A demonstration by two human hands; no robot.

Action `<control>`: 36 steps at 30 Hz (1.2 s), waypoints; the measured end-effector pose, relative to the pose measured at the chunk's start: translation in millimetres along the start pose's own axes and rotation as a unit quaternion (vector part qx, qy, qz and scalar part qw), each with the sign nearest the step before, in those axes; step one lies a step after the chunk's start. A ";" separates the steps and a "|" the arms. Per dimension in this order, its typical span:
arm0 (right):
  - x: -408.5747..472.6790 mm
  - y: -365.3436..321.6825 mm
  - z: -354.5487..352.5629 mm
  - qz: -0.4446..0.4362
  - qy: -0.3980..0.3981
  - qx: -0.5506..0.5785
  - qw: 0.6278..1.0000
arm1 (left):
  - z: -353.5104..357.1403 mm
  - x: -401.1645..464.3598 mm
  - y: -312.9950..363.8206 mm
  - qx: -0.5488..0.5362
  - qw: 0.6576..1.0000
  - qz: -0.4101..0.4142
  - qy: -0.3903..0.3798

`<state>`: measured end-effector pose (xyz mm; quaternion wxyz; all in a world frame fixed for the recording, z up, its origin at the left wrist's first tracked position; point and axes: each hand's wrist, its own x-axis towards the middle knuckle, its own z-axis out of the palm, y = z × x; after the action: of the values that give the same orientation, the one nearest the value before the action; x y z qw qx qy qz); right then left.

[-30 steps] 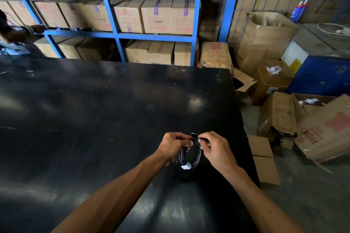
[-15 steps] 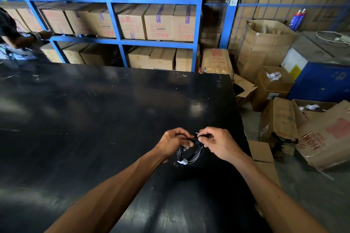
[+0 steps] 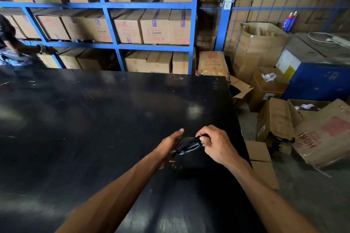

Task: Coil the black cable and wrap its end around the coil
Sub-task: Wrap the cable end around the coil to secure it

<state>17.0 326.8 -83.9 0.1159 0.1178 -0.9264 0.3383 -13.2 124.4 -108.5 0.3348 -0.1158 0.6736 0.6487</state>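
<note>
A wide black table [image 3: 91,119] fills most of the view, its top scuffed and catching pale reflections. Beyond the table's far edge stands blue shelving [image 3: 191,24] stacked with cardboard boxes [image 3: 155,28], and off the table's right edge loose cartons [image 3: 325,136] lie on the floor beside a blue cabinet [image 3: 318,81]. At the table's far left corner another person's arm [image 3: 24,49] reaches toward the shelving.

Two bare forearms come in from the table's near edge and meet above its right part, close to the right edge. Between the two hands sits the black cable [image 3: 187,145] — gathered into a small, flattened coil held just above the tabletop, not lying on it. A pale connector or tag shows at the coil's lower left end; it is too blurred to tell which.

The right hand [image 3: 217,145] is at the coil's right end, thumb and forefinger pinched on the strands there, the other fingers curled in. The left hand [image 3: 168,147] is at the coil's left end, its fingers stretched forward along the coil's far side and its palm turned toward the bundle — it touches the cable, but whether it grips it cannot be told through the blur.
</note>
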 end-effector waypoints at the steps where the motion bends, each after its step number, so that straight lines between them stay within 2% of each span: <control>1: -0.9 -0.1 0.6 -0.020 0.028 0.002 0.999 | -1.6 1.1 -0.5 0.007 0.999 -0.033 0.004; 3: -1.3 2.3 0.9 -0.046 0.052 0.025 0.997 | -3.3 1.6 -1.1 -0.041 0.997 -0.061 0.002; 5: -3.8 9.3 2.7 -0.032 0.048 0.066 0.996 | -3.9 2.4 -1.3 -0.113 0.992 -0.038 0.036; 7: -7.1 15.1 9.0 0.054 0.043 0.139 0.988 | -5.7 5.9 -2.0 -0.137 0.986 0.003 0.093; 10: -8.6 22.9 19.7 0.240 0.036 0.266 0.933 | -7.4 13.1 -3.0 -0.150 0.981 0.037 0.118; 13: -12.9 32.0 27.7 0.271 -0.002 0.221 0.937 | -9.9 18.3 -7.2 -0.163 0.980 0.047 0.100; 15: -14.3 38.6 33.9 0.300 -0.005 0.240 0.923 | -12.7 23.6 -13.5 -0.124 0.987 0.045 0.089; 19: -14.4 52.8 46.5 0.385 -0.014 0.343 0.857 | -20.6 37.1 -33.1 0.014 0.991 0.049 0.122; 22: -16.0 64.9 58.3 0.414 -0.025 0.338 0.845 | -20.7 49.6 -48.8 0.008 0.987 0.028 0.156; 25: -14.1 76.2 70.8 0.435 -0.025 0.315 0.843 | -21.2 64.9 -61.1 0.003 0.989 0.001 0.149; 31: -5.4 86.7 93.0 0.457 -0.032 0.241 0.856 | -24.0 94.4 -71.7 0.033 0.986 -0.038 0.161; 36: -0.4 97.9 112.3 0.463 -0.044 0.230 0.855 | -29.0 114.5 -84.1 0.054 0.978 -0.056 0.192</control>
<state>-26.8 326.2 -226.4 -0.1259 -0.2870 -0.7738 0.5504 -58.1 117.6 -246.2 0.2408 -0.2576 0.7520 0.5570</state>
